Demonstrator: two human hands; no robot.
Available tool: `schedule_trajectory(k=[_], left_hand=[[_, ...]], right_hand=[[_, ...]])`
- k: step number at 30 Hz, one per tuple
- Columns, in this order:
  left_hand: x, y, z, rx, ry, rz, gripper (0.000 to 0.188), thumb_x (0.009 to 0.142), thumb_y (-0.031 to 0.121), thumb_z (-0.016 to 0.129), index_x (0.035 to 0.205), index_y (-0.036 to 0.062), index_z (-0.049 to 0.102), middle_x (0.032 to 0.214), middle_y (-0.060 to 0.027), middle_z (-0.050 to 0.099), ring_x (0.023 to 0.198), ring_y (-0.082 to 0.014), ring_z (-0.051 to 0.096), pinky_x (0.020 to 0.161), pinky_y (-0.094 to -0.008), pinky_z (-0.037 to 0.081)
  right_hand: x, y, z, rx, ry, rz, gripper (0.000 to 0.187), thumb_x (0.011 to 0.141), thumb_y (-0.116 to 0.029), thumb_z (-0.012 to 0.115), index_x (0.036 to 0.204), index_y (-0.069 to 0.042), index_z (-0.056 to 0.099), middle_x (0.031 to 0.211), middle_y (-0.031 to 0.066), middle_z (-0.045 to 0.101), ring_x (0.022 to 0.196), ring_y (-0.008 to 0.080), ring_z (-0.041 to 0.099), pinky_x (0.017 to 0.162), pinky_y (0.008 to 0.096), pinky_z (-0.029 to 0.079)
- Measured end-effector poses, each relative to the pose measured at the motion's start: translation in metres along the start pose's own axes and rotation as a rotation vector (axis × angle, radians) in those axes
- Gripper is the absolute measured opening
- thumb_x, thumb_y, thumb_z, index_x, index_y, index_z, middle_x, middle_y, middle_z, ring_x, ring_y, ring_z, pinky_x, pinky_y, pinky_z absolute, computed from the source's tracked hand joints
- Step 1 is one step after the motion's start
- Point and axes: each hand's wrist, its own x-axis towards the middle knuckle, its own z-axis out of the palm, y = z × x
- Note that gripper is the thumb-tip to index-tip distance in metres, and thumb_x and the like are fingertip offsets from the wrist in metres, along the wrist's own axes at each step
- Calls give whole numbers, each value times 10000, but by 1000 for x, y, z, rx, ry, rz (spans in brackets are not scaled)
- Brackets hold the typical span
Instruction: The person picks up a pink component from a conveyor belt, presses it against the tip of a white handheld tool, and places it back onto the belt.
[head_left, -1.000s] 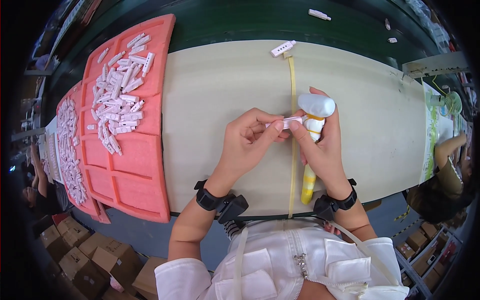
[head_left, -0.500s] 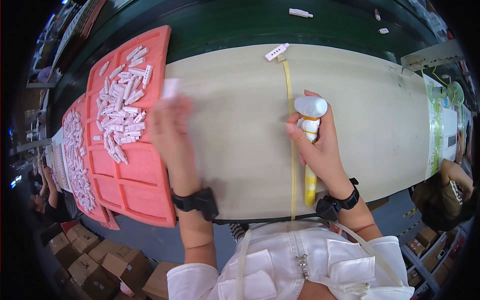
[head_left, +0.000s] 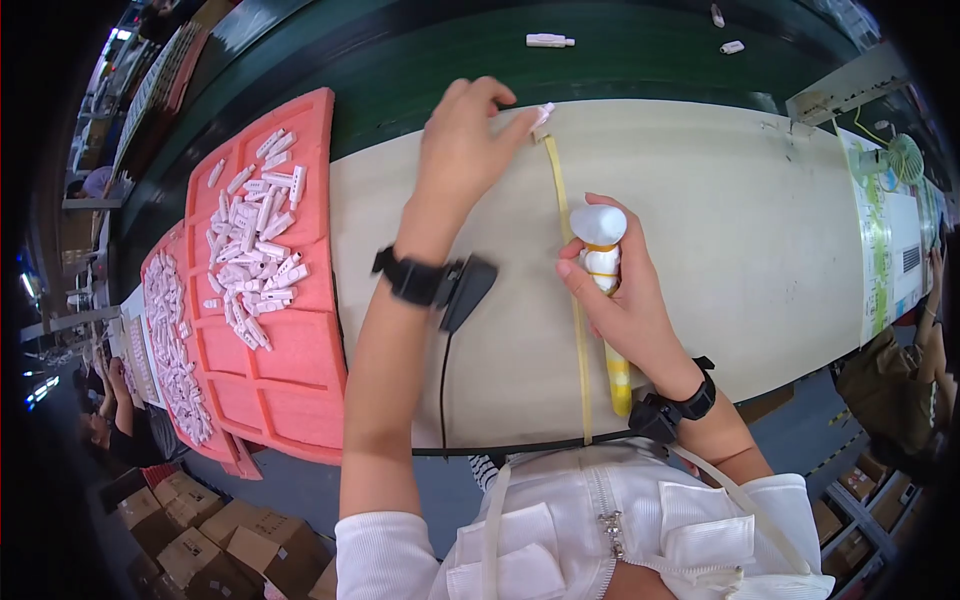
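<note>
My left hand point(head_left: 465, 140) reaches over the far edge of the table with thumb and fingers apart. Close to its thumb tip lies a small pale pink plastic piece point(head_left: 543, 118), partly hidden; whether they touch is unclear. In my right hand point(head_left: 635, 310) is a yellow-handled stick point(head_left: 619, 385) with a white wrapped, rounded head, bound by yellow bands. The stick stands roughly in line with a yellow tape strip point(head_left: 562, 190) on the beige table. A pink foam tray point(head_left: 300, 375) at the left bears a heap of similar pale pieces point(head_left: 255, 235).
Another pink tray point(head_left: 222, 440) full of pieces stands farther left. Beyond the table runs a dark green conveyor belt point(head_left: 640, 75) with a few loose pieces. A small green fan point(head_left: 904, 157) is at the right, near another person. Cardboard boxes point(head_left: 205, 555) sit on the floor.
My left hand has moved from beside the tray, where it held a pale piece, up and right to the table's far edge. My right hand still grips the stick.
</note>
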Motion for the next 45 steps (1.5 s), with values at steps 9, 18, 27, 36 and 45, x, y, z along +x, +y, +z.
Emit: schedule_trajectory(k=[9,18,27,36,45], left_hand=[[-1,11,-14,28,-168,-24,228,896,174,747,972,-7,631,834,-172,720,819,-364,714,718,-424,552],[-130,30,-27,-361,-96,-223,242,827,63,789,1053,46,703,972,-82,737,966,-280,709,831,-390,530],[-146,20,-13,-349,21,-209,159,732,92,851,882,96,798,948,-17,757,1113,-234,644,989,-387,415],[-145,21,-11,-353,24,-182,145,724,91,849,863,96,809,909,-17,758,1021,-190,676,984,-363,392],[-145,34,-16,-416,51,-153,241,754,42,840,985,62,776,989,-44,758,980,-190,702,905,-372,510]], right_hand=[[1,2,-7,-6,33,21,614,978,-76,660,1501,-122,341,1059,28,623,626,49,513,480,210,412],[-4,-11,2,-47,-93,46,492,1042,-101,509,1504,-93,338,1003,48,641,553,75,522,495,236,433],[-5,-13,13,-290,-224,100,485,1049,-99,472,1510,-73,324,992,98,653,585,113,580,549,264,476],[-10,-10,26,-445,-134,-155,485,1039,-77,469,1502,-45,327,1005,101,640,843,165,629,779,269,466],[0,-9,4,-303,51,-33,528,1013,-109,590,1471,-14,345,1007,151,655,824,181,648,743,328,532]])
